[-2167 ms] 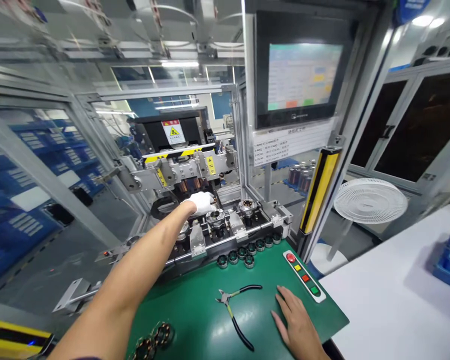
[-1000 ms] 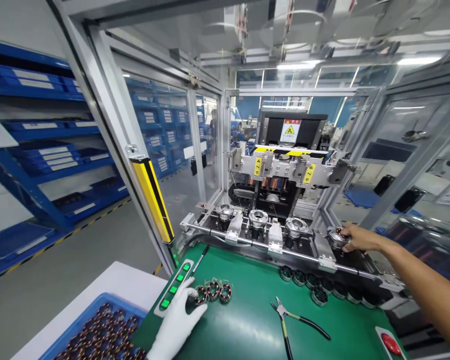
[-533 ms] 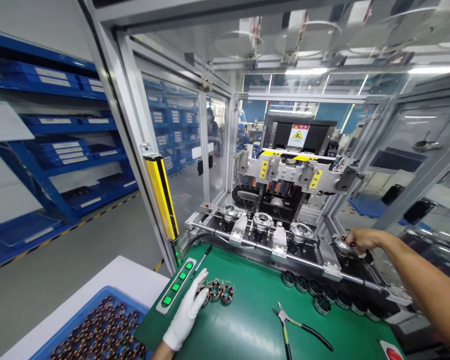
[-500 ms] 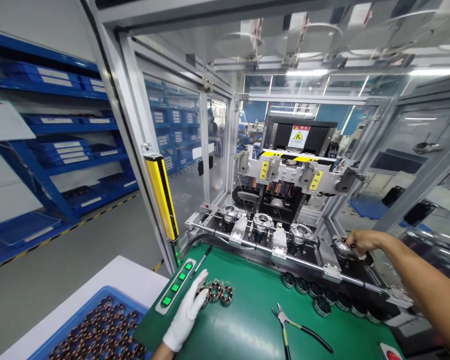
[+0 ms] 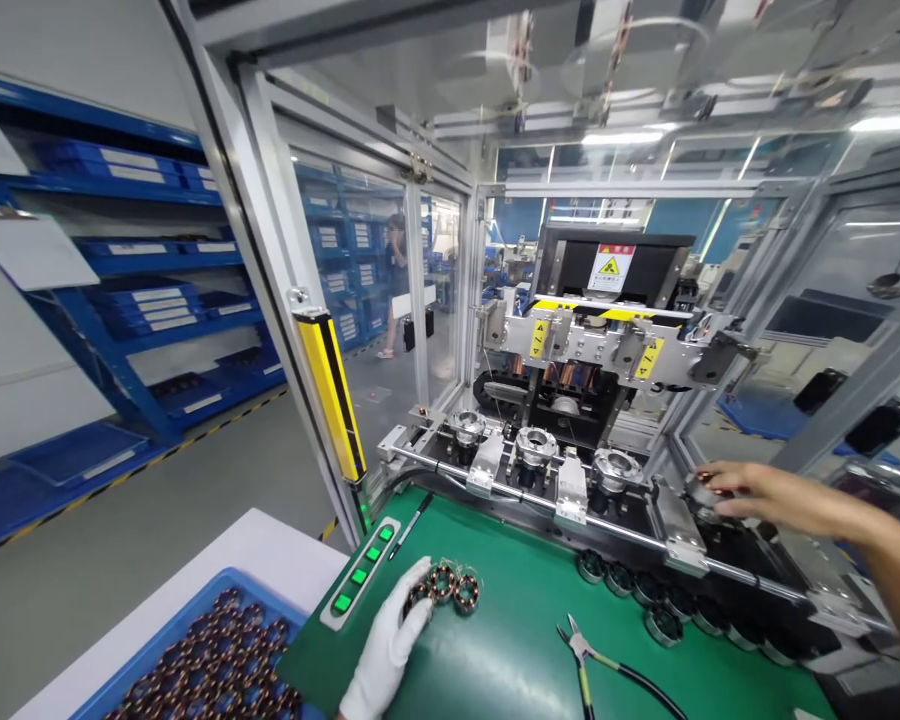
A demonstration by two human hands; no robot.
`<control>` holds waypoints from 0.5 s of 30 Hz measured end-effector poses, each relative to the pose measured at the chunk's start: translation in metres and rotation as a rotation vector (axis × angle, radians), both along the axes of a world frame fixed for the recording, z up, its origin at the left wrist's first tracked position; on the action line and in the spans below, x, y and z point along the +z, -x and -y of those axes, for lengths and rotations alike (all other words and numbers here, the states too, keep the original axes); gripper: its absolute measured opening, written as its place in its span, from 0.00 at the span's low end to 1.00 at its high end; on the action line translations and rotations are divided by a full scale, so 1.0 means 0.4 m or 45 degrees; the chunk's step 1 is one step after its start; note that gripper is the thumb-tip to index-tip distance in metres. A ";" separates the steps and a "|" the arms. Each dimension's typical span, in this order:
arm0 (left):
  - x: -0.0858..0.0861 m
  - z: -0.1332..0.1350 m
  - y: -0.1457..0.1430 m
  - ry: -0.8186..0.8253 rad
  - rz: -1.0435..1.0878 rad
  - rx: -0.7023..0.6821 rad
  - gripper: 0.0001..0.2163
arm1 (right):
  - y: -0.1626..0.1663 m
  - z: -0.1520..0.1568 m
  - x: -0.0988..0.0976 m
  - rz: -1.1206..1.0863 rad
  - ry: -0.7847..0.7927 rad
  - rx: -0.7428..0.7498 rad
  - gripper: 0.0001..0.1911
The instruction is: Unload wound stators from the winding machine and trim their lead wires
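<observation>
My left hand (image 5: 390,635), in a white glove, has its thumb and fingers curled around a copper-wound stator (image 5: 418,598) on the green work surface (image 5: 495,660). Touching or close beside it are two more such stators with loose wire ends. Bare, my right hand (image 5: 769,492) is at the rightmost round metal fixture (image 5: 699,492) of the machine, thumb and fingers spanning its near side. Copper windings show in that fixture under the fingers. Three similar round fixtures (image 5: 536,447) stand in a row to the left.
Cutting pliers (image 5: 583,650) lie near the front. Several dark metal rings (image 5: 664,626) line the right side. A strip of green buttons (image 5: 360,575) and a pen (image 5: 411,525) sit at left. A blue tray (image 5: 229,580) is full of stators. A yellow light curtain (image 5: 330,395) stands upright; a person (image 5: 396,270) is beyond the glass.
My left hand's fingers have closed around the leftmost stator. At the right fixture my right hand has shifted from a fingertip pinch to a wider hold. The view has turned slightly left.
</observation>
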State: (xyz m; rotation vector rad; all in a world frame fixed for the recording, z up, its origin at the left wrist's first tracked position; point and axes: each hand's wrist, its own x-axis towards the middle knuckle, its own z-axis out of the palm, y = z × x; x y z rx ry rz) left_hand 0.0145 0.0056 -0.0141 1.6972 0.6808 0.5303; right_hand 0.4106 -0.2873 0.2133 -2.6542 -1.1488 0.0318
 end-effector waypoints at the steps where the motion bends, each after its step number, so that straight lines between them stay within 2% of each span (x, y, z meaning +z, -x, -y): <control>1: 0.001 0.000 0.000 -0.010 0.004 0.014 0.30 | 0.054 -0.014 -0.002 -0.159 0.103 0.161 0.12; 3: 0.008 -0.010 -0.002 -0.059 -0.002 0.041 0.30 | 0.197 -0.052 -0.037 -0.283 0.165 0.350 0.15; 4: 0.015 -0.021 -0.003 -0.105 -0.012 0.055 0.30 | 0.278 -0.076 -0.072 -0.312 0.164 0.450 0.17; 6: 0.034 -0.049 -0.006 -0.235 -0.043 0.058 0.29 | 0.434 -0.131 -0.172 -0.323 0.183 0.675 0.18; 8: 0.060 -0.077 -0.013 -0.394 -0.083 0.007 0.26 | 0.550 -0.196 -0.289 -0.278 0.170 0.861 0.16; 10: 0.087 -0.094 -0.028 -0.556 -0.126 -0.094 0.23 | 0.615 -0.262 -0.392 -0.135 0.079 0.946 0.17; 12: 0.107 -0.095 -0.049 -0.703 -0.172 -0.209 0.21 | 0.641 -0.317 -0.455 0.017 -0.032 0.920 0.16; 15: 0.116 -0.069 -0.087 -0.875 -0.256 -0.348 0.19 | 0.654 -0.347 -0.471 0.141 -0.190 0.810 0.14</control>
